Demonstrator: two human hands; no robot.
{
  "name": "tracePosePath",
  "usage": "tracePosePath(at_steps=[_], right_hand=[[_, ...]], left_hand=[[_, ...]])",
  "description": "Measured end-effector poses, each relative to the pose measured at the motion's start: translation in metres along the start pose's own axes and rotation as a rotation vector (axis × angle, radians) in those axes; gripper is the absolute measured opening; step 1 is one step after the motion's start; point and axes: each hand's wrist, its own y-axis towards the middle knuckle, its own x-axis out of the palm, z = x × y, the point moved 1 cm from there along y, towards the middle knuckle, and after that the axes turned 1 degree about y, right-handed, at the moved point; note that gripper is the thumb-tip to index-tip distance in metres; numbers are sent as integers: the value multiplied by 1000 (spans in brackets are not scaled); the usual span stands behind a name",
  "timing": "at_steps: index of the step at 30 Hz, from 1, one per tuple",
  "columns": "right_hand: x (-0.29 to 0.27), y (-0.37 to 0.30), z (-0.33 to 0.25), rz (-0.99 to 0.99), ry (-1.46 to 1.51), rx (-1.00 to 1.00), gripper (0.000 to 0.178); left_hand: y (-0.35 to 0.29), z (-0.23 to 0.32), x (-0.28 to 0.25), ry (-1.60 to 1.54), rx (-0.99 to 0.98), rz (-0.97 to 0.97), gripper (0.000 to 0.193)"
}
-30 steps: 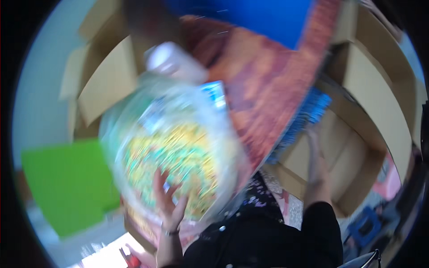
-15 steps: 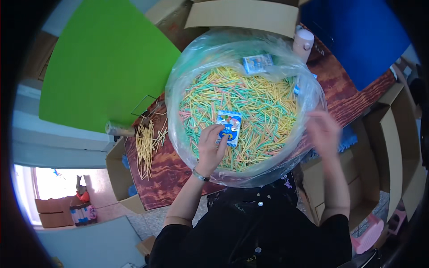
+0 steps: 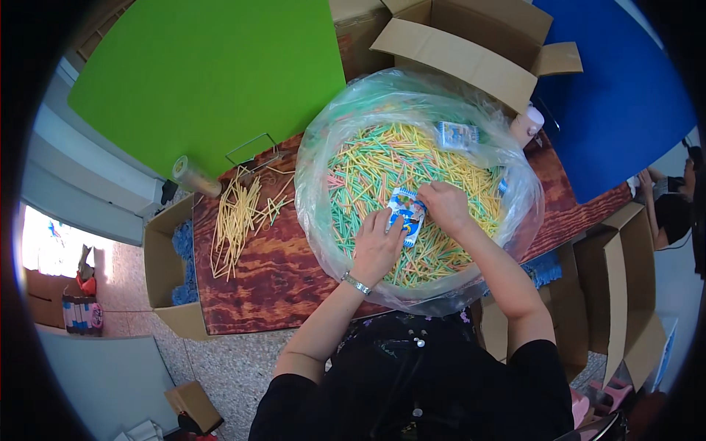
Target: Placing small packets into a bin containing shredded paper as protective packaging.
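Observation:
A large clear plastic bag [image 3: 312, 213] stands open on the table, full of thin pastel sticks [image 3: 375, 165] in yellow, green and pink. Above the sticks is a small blue-and-white packet [image 3: 402, 209]. My left hand [image 3: 378, 248] holds its lower left side, fingers bent over the front. At the upper right corner of the packet, my right hand [image 3: 446, 209] is closed in a pinch; its fingertips are partly hidden. Another such packet [image 3: 457, 137] lies toward the far side of the bag, and a blue one [image 3: 503, 185] shows by the right wall.
Loose pale sticks [image 3: 239, 220] lie on the red-brown table [image 3: 257, 301] beside a clear cylinder [image 3: 195, 178]. Cardboard boxes stand beyond the bag [image 3: 460, 51], at left [image 3: 168, 287] and at right [image 3: 566, 309]. A pink bottle [image 3: 526, 126] is near the bag; another person [image 3: 665, 209] is at far right.
My right hand has come left from the bag's right edge to the packet. My left hand still holds the packet. The whole view has shifted.

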Motion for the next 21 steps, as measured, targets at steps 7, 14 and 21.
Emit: tracePosePath(at_steps=[7, 14, 21], right_hand=[[-12, 3, -8, -170, 412, 244, 21], [-3, -1, -6, 39, 23, -27, 16], [-52, 3, -26, 289, 95, -214, 15]], left_hand=[[0, -3, 1, 10, -43, -20, 27], [7, -2, 3, -47, -73, -33, 33], [28, -2, -17, -256, -229, 168, 38]])
